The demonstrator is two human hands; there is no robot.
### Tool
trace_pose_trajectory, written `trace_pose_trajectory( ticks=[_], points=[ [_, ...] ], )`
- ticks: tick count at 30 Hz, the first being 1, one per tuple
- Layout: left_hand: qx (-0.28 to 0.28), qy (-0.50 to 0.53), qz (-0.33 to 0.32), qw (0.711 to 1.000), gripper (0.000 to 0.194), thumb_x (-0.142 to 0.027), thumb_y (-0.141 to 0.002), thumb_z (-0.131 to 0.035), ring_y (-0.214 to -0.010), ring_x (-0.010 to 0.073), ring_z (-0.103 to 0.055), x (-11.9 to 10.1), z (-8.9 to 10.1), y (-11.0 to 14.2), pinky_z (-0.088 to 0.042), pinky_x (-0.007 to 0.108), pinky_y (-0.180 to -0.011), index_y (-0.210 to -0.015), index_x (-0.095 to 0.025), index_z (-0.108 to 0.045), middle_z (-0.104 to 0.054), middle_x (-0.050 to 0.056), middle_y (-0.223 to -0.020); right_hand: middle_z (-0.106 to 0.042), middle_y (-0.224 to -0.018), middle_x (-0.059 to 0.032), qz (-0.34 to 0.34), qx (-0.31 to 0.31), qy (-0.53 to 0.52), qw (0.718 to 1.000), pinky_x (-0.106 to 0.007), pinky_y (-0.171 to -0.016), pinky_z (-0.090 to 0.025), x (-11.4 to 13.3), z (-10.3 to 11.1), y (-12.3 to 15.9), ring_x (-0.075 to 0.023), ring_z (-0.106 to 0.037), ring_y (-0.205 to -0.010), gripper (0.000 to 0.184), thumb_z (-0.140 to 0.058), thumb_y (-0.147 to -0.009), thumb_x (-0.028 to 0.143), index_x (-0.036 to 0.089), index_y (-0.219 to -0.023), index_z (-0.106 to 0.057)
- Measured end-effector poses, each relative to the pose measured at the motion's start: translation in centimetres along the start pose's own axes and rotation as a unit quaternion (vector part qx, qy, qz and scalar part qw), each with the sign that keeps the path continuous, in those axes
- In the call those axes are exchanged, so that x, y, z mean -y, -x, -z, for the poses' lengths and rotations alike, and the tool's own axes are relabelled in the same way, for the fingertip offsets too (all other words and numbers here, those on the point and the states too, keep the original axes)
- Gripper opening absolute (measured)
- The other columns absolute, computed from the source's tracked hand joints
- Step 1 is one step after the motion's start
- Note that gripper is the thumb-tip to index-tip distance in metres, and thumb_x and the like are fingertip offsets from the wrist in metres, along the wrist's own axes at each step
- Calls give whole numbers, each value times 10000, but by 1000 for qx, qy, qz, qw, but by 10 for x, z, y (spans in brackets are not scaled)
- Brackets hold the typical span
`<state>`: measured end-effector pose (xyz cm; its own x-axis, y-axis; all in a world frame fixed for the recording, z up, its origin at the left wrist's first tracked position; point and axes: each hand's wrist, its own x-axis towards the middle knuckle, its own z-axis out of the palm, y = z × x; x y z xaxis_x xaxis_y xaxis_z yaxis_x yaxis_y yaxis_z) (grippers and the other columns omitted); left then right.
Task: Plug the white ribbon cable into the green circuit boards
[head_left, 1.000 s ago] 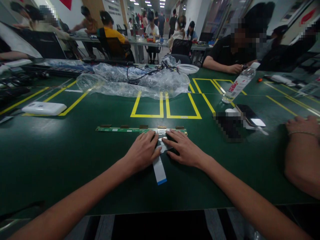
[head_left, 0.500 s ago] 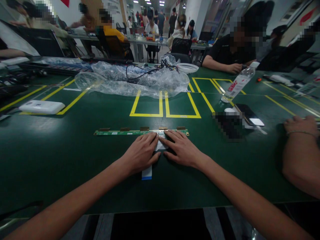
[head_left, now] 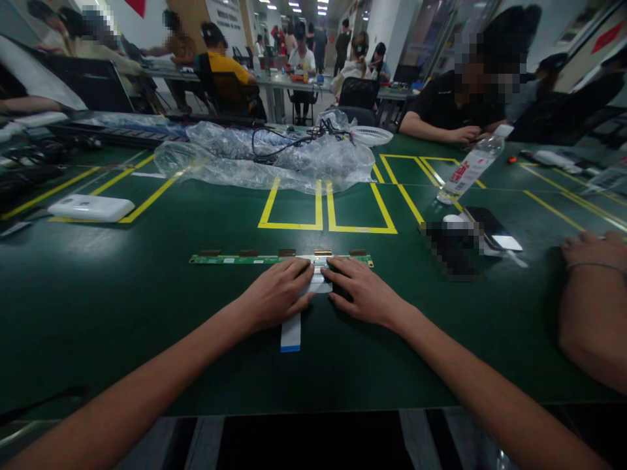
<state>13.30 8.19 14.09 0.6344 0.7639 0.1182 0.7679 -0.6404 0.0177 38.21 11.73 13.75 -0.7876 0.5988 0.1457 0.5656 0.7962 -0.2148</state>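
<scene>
A long, thin green circuit board (head_left: 230, 260) with several brown tabs along its far edge lies flat on the table. A white flat ribbon cable (head_left: 290, 329) with a blue end comes out toward me from under my left hand (head_left: 279, 294). That hand rests over the cable, its fingers stretched forward to the board and its thumb apart. On the other side, my right hand (head_left: 365, 290) is open, its fingertips touching the board's near edge by the white cable part (head_left: 321, 286) between my hands. My fingers partly hide the join of cable and board.
Yellow tape outlines (head_left: 290, 226) mark the green table (head_left: 147, 313). Clear plastic wrap (head_left: 337, 160) with black cables lies beyond. A white device (head_left: 91, 207) is at left. A bottle (head_left: 474, 166), a phone (head_left: 492, 227) and another person's arm (head_left: 592, 307) are at right.
The view has shifted slightly. My hands have spread a little apart at the thumbs, and more of the white cable shows between them. The board has stayed in place.
</scene>
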Motion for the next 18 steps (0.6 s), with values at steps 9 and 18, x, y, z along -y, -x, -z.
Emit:
trace_pose_trajectory(
  ticks=[9, 18],
  points=[
    [6, -11, -14, 1000, 547, -419, -1037, -403, -1318, 317, -483, 1, 1, 2, -434, 448, -1092, -1457, -76, -471, -472, 196, -1459, -463, -1526, -156, 2, -11, 5, 1000, -527, -1176, -328, 2, -1, -1, -313, -408, -1421, 540, -519, -975, 403, 176, -1465, -507],
    [10, -27, -14, 999, 499, -384, -1032, -414, -1267, 317, -525, 6, 6, -2, -444, 469, -1059, -1451, -126, -497, -504, 171, -1445, -455, -1532, -170, 9, -4, 10, 1000, -544, -1161, -344, 0, -1, -3, -336, -415, -1416, 561, -497, -989, 433, 163, -1481, -485]
  ],
)
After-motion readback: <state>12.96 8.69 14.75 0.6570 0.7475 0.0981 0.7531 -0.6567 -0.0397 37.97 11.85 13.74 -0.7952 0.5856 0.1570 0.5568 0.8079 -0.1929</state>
